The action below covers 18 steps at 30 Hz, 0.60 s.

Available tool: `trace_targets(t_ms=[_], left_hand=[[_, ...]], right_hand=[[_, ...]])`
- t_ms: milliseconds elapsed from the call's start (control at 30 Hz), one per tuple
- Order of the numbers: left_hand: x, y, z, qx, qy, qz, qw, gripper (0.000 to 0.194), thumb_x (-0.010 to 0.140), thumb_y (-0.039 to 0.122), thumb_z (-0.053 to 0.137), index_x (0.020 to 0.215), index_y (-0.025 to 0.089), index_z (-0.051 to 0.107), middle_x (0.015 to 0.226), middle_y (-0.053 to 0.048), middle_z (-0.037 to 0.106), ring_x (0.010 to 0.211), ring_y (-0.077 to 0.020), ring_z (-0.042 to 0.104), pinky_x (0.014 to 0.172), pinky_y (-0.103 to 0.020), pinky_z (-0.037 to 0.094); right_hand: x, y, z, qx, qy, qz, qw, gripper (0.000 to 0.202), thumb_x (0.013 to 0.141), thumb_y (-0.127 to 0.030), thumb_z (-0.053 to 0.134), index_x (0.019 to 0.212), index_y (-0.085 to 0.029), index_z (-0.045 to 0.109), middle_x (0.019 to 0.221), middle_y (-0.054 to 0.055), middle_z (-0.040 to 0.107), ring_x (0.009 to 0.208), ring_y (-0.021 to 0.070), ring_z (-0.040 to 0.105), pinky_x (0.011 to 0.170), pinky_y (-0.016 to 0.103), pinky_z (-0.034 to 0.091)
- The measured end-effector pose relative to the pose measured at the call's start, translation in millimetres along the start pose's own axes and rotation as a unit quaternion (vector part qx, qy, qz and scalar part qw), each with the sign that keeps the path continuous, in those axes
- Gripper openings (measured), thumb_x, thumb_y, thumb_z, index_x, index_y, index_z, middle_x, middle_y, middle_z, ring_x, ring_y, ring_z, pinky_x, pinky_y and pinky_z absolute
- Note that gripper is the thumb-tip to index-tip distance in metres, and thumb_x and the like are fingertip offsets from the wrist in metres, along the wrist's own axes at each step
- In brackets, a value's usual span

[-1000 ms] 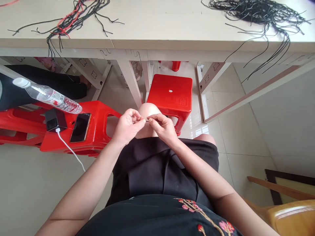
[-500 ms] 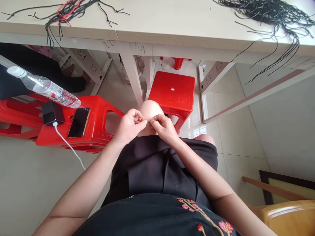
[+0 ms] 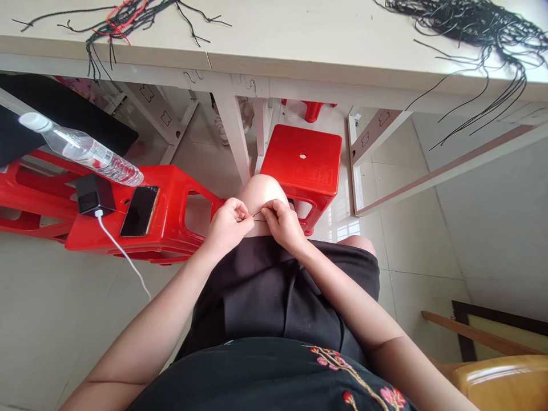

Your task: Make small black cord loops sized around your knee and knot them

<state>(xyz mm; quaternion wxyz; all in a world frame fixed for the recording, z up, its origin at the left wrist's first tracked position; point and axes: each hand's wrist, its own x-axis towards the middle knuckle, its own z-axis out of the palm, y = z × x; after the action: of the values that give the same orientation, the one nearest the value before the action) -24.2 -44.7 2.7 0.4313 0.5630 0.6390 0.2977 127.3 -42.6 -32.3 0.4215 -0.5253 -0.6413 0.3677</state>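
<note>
A thin dark cord (image 3: pixel 260 220) is spanning the short gap between a seated person's hands, above a bare knee (image 3: pixel 262 191). The left hand (image 3: pixel 230 227) is pinching it between thumb and fingers, and the right hand (image 3: pixel 283 226) is gripping it the same way. A red plastic stool (image 3: pixel 302 162) is standing just beyond the knee; on another at left, a smartphone (image 3: pixel 140 211), a black charger (image 3: pixel 95 195) and a clear plastic bottle (image 3: pixel 96 155) are sitting close together. Across the tabletop (image 3: pixel 295 40), black cords (image 3: pixel 475 25) are lying tangled at right, their ends dangling over the edge.
</note>
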Motion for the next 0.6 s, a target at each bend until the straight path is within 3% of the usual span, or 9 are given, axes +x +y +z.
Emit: trace_targets(t_ms=[133, 233, 300, 367, 433, 500, 533, 600], left_hand=[[-3, 0, 2.5, 0.003, 0.034, -0.015, 0.999, 0.019, 0.064, 0.02, 0.06, 0.071, 0.022, 0.043, 0.063, 0.006, 0.058, 0.055, -0.0103, 0.052, 0.053, -0.023, 0.038], [-5, 0, 3.0, 0.015, 0.039, -0.022, 0.999, 0.019, 0.062, 0.019, 0.059, 0.07, 0.022, 0.042, 0.064, 0.005, 0.059, 0.054, -0.0103, 0.052, 0.053, -0.023, 0.038], [-6, -2, 3.1, 0.02, 0.039, -0.031, 0.999, 0.019, 0.062, 0.02, 0.059, 0.071, 0.022, 0.042, 0.063, 0.005, 0.06, 0.051, -0.0102, 0.05, 0.051, -0.023, 0.037], [-7, -4, 3.6, 0.014, 0.042, -0.038, 0.998, 0.02, 0.062, 0.02, 0.059, 0.072, 0.022, 0.042, 0.062, 0.006, 0.059, 0.05, -0.0102, 0.05, 0.05, -0.023, 0.037], [-7, -6, 4.5, 0.01, 0.051, -0.036, 0.998, 0.021, 0.061, 0.021, 0.059, 0.072, 0.023, 0.042, 0.061, 0.006, 0.058, 0.051, -0.0106, 0.051, 0.051, -0.023, 0.038], [-6, -6, 5.4, 0.02, 0.058, -0.026, 0.998, 0.021, 0.06, 0.022, 0.06, 0.071, 0.022, 0.042, 0.061, 0.006, 0.057, 0.054, -0.0113, 0.052, 0.053, -0.024, 0.039], [-5, -6, 5.7, 0.028, 0.061, -0.021, 0.998, 0.021, 0.06, 0.022, 0.06, 0.071, 0.022, 0.042, 0.061, 0.005, 0.056, 0.055, -0.0117, 0.053, 0.054, -0.024, 0.039], [-2, -3, 5.9, 0.045, 0.066, -0.018, 0.997, 0.02, 0.06, 0.023, 0.06, 0.07, 0.022, 0.043, 0.06, 0.005, 0.056, 0.056, -0.0121, 0.052, 0.055, -0.024, 0.039]], right_hand=[[-21, 23, 0, -0.014, 0.046, 0.082, 0.995, 0.019, 0.082, -0.038, 0.055, 0.084, -0.02, 0.049, 0.076, 0.001, 0.06, 0.069, 0.0159, 0.057, 0.068, 0.03, 0.047], [-51, 34, -3, -0.038, -0.057, 0.134, 0.989, 0.025, 0.079, -0.04, 0.06, 0.073, -0.02, 0.046, 0.064, -0.001, 0.056, 0.059, 0.015, 0.054, 0.059, 0.029, 0.045], [-70, 35, -6, -0.068, -0.139, 0.13, 0.979, 0.026, 0.08, -0.039, 0.059, 0.068, -0.02, 0.048, 0.06, 0.0, 0.056, 0.056, 0.0151, 0.054, 0.056, 0.029, 0.045], [-79, 32, -6, -0.114, -0.125, 0.062, 0.984, 0.02, 0.083, -0.037, 0.057, 0.077, -0.018, 0.055, 0.073, 0.006, 0.063, 0.067, 0.0189, 0.06, 0.063, 0.033, 0.049], [-77, 26, -3, -0.166, -0.054, -0.056, 0.983, 0.028, 0.085, -0.033, 0.053, 0.104, -0.013, 0.057, 0.108, 0.017, 0.064, 0.102, 0.0266, 0.06, 0.084, 0.043, 0.05], [-65, 20, 5, -0.218, -0.03, -0.146, 0.965, 0.051, 0.086, -0.032, 0.049, 0.131, -0.009, 0.043, 0.139, 0.022, 0.044, 0.136, 0.0306, 0.034, 0.106, 0.052, 0.034], [-58, 18, 10, -0.243, -0.042, -0.162, 0.955, 0.06, 0.087, -0.034, 0.047, 0.139, -0.006, 0.034, 0.147, 0.023, 0.033, 0.142, 0.0311, 0.019, 0.111, 0.055, 0.024], [-43, 17, 20, -0.287, -0.069, -0.15, 0.944, 0.074, 0.086, -0.041, 0.045, 0.144, -0.001, 0.024, 0.153, 0.023, 0.021, 0.145, 0.0328, 0.004, 0.114, 0.057, 0.012]])
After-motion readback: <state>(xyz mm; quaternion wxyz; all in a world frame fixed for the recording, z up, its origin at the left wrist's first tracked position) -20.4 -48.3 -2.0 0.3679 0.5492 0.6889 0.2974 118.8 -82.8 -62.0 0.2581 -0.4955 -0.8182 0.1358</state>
